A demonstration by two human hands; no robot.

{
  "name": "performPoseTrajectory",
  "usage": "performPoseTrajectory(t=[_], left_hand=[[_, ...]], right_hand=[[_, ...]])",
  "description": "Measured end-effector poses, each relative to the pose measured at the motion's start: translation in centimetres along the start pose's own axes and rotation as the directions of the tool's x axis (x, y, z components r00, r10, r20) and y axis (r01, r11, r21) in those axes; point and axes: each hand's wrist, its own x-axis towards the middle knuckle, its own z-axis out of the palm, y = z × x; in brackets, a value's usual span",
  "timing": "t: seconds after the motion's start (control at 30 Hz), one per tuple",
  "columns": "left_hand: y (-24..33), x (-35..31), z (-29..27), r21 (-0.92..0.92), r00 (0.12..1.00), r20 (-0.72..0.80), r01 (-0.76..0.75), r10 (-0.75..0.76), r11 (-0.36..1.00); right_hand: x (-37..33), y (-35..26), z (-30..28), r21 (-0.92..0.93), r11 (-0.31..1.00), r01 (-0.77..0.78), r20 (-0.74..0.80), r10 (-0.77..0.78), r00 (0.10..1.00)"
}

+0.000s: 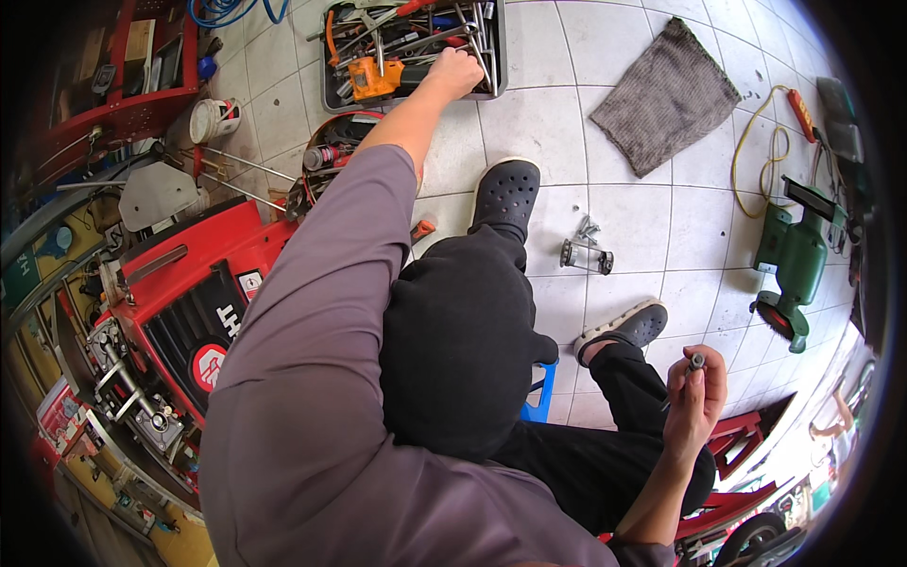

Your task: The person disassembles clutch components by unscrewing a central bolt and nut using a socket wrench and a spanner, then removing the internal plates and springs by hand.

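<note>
My left hand [454,76] reaches into a dark tray [503,66] heaped with wrenches and other hand tools. Its fingers curl down among them, and what they grip, if anything, is hidden. Next to that wrist lies an orange-and-black tool [374,77]. On the right side, my right hand [693,406] is raised, with fingers closed around a small metal piece [696,363] with a round, socket-like end. On the tiles between my feet sit a metal bracket-like part [587,257] and several loose bolts [588,229].
A grey knitted cloth [666,99] lies on the floor at the far right. Near the right edge stands a green power tool [792,255] beside a yellow cord [763,156]. Red machinery [179,283] fills the left side, with a white bucket [215,121] beyond it.
</note>
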Motion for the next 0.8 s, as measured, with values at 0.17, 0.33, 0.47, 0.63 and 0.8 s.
performPoseTrajectory(t=[0.17,0.33,0.47,0.63,0.8], left_hand=[[-0.3,-0.8,0.3,-0.03,0.966,-0.255,0.028,-0.034,0.999],[-0.4,-0.5,1.2,-0.103,0.954,-0.26,0.129,-0.152,0.986],[-1.5,-0.7,0.6,-0.2,0.948,-0.313,-0.007,-0.057,0.98],[-1.8,-0.9,-1.2,-0.407,0.895,-0.428,-0.067,-0.126,0.911],[-1.0,-2.2,-4.4,-0.533,0.803,-0.553,-0.138,-0.22,0.835]], right_hand=[[-0.2,0.0,-0.2,0.011,1.0,-0.007,0.015,0.007,1.0],[-0.3,0.0,0.1,0.021,1.0,0.011,0.0,-0.011,1.0],[-0.3,0.1,0.0,0.025,1.0,0.013,-0.008,-0.012,1.0],[-0.3,0.0,0.0,0.041,0.999,0.018,0.014,-0.018,1.0],[-0.7,-0.4,0.0,0.032,0.999,0.003,0.016,-0.003,1.0]])
